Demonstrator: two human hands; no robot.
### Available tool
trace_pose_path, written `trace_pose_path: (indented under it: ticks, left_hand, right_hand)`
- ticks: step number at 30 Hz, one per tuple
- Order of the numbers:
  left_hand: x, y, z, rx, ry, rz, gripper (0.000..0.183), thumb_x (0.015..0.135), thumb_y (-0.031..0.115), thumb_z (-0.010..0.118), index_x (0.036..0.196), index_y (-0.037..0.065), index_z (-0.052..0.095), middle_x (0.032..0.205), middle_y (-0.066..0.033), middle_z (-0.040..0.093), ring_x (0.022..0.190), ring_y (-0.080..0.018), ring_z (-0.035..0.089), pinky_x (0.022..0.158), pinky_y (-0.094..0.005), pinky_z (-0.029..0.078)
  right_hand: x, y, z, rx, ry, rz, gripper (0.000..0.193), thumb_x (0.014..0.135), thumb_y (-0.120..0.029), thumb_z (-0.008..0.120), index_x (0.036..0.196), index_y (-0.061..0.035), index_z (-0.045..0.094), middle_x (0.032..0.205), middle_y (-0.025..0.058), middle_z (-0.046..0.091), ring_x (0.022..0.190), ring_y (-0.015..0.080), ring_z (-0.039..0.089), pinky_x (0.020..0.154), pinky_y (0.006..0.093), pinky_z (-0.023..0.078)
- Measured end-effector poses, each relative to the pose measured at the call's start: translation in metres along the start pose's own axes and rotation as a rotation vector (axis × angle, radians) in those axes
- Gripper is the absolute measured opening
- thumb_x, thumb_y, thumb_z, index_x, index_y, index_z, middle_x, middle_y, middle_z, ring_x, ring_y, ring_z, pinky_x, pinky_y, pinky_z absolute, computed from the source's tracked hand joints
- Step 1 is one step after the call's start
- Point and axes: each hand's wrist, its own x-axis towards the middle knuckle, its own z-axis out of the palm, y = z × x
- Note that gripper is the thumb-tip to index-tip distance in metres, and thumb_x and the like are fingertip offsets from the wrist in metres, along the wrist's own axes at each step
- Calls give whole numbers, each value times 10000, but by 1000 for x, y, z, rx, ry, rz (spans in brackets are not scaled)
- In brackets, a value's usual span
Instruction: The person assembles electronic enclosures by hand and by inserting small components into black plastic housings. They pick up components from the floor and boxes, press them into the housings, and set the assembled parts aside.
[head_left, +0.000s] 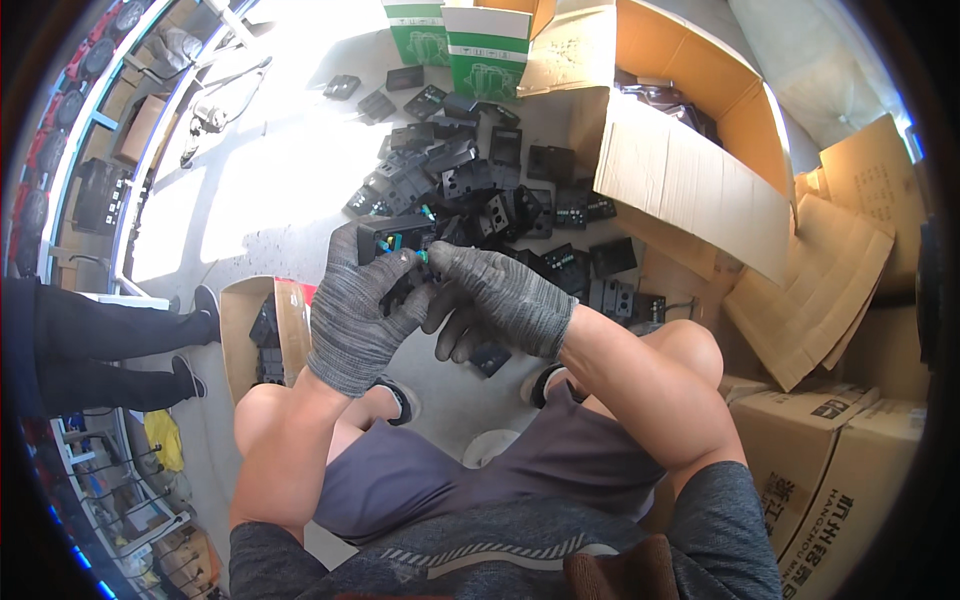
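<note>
In front of me my left hand (362, 310), in a grey knit glove, is closed round a black plastic housing (378, 237) with small yellow, blue and green parts on it. My right hand (505, 300), in the same kind of glove, pinches a small green connector (423, 257) with thumb and forefinger at the housing's edge. Its other fingers curl below. Whether the connector is joined to the housing, I cannot tell. Just beyond my hands lies a loose pile of similar black housings (470, 180), some showing ports and green terminals.
A big open carton (690, 165) stands at the right, with folded cardboard (815, 290) and closed boxes (800, 460) nearer me. Green-and-white boxes (487, 65) are at the back. A small carton (240, 335) holds black parts at my left. Beyond it another person's legs (125, 340) show beside shelving.
</note>
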Motion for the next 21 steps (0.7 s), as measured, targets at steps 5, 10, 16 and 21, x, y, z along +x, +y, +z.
trace_pose_path:
  ticks: [5,10,16,21]
  left_hand:
    - [-3,-1,0,-47,36,-5,372,788,197,829,1111,58,707,1242,-171,518,1030,-282,652,829,-353,577]
    - [-5,-4,1,-7,61,77,373,778,127,821,1118,40,696,1227,-163,526,1038,-268,636,855,-348,562]
    - [-4,0,-4,-47,53,34,396,774,185,839,1126,63,706,1256,-182,517,1096,-320,625,886,-373,559]
    - [-8,-6,-3,-1,55,46,409,767,183,842,1135,65,709,1255,-177,517,1109,-322,620,892,-374,554]
  right_hand:
    - [-3,6,4,-81,13,-160,403,939,-231,629,1263,-9,537,974,159,677,749,288,721,630,363,596]
    - [4,5,3,165,-42,-29,311,993,-267,594,1185,-23,573,960,139,694,708,229,713,653,354,613]
    - [5,16,3,68,-88,-217,477,971,-443,643,1196,-28,573,1018,170,697,826,319,726,681,390,605]
    - [14,15,1,190,-107,-52,315,978,-266,607,1164,-13,579,960,157,697,767,267,722,717,372,622]
